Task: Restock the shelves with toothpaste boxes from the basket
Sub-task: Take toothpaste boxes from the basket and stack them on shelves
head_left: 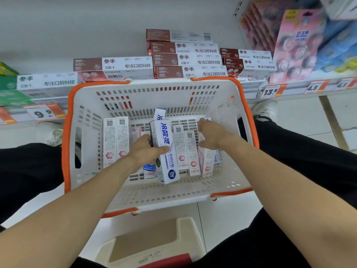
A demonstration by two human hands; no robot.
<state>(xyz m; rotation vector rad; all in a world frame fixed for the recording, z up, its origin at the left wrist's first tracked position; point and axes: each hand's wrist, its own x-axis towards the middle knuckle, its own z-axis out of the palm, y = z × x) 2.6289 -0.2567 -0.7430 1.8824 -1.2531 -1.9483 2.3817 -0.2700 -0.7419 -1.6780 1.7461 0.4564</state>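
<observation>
A: White plastic with an orange rim, standing on the floor just before the shelf: basket, far from emptied.

B: Holding how many?

A: Hard to count exactly. Two pink-marked boxes lying side by side near the left wall, several more of the same kind toward the right wall, plus a blue pack half hidden under the left wrist.

B: And the hands?

A: Both down inside the basket, apart from each other. Left hand clamped round a white-and-blue box, thumb across its front face, box tilted and raised above the others. Right hand reaching over the boxes at the right side, touching them. Gripping one or only resting on it, impossible to tell from this view.

B: Step in hand, then?

A: Picking up, most likely. Nothing on its way to the shelf yet.

B: Shelf itself?

A: Partly filled. Brown-and-white boxes stacked just behind the basket, highest in the middle, lower to the left and to the right. Seemingly some room on top of the low stacks, though depth not visible. No white-and-blue or pink-marked kind seen up there, so proper place for those not clear.

B: Judged overall?

A: Somewhere in the middle, perhaps. Part of the shelf stocked, but a good number of boxes left below, each needing to be lifted out and placed.
</observation>
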